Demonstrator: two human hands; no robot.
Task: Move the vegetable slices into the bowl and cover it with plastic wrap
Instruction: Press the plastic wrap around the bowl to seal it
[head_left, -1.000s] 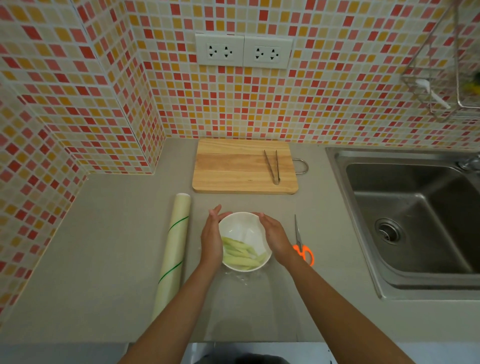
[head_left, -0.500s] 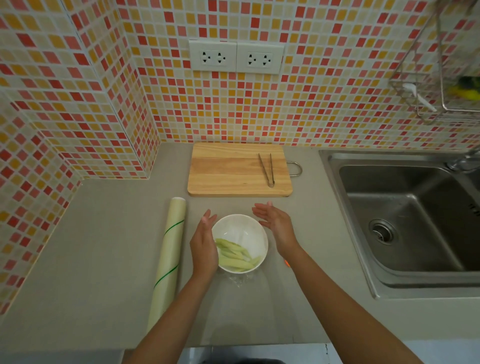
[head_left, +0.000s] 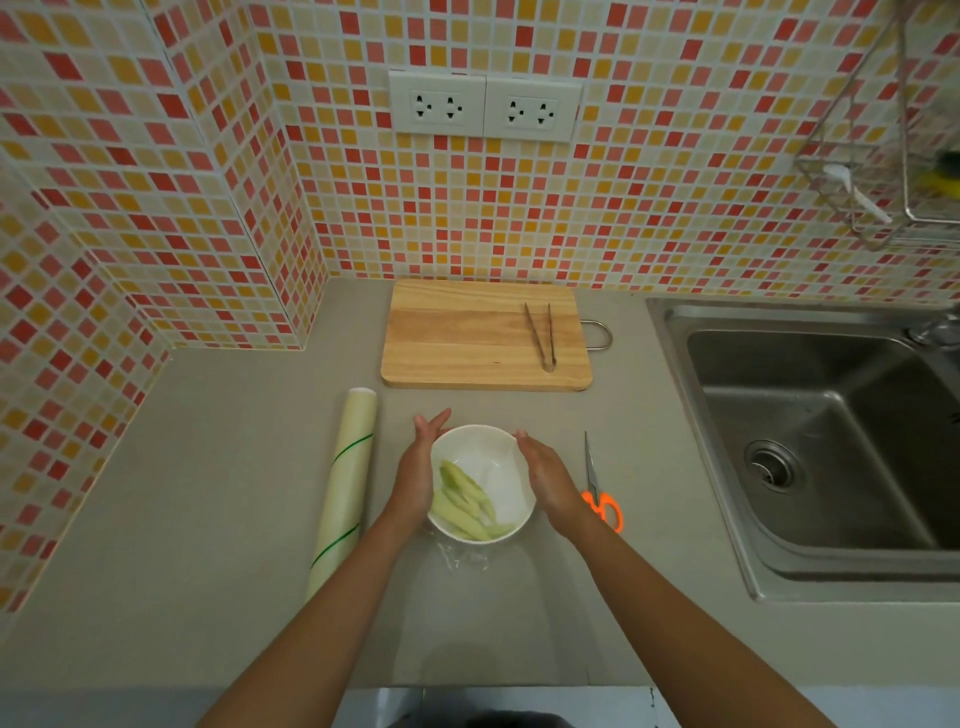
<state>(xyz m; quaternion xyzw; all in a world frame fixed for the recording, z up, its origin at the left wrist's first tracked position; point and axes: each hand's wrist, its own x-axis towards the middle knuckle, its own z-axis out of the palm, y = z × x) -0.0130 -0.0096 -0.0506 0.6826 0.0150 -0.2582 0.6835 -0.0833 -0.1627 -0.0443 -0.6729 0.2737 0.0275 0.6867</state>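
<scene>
Both your hands are flat against the white bowl, left hand on its left side, right hand on its right, fingers straight. The vegetable slices are inside, with plastic wrap bunched at its near edge. The wrap roll lies left, the scissors right.

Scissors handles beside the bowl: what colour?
Bright orange, on the scissors right of the bowl; head view, the only one.

Tongs on cutting board; orange-handled scissors beside sink.
</scene>
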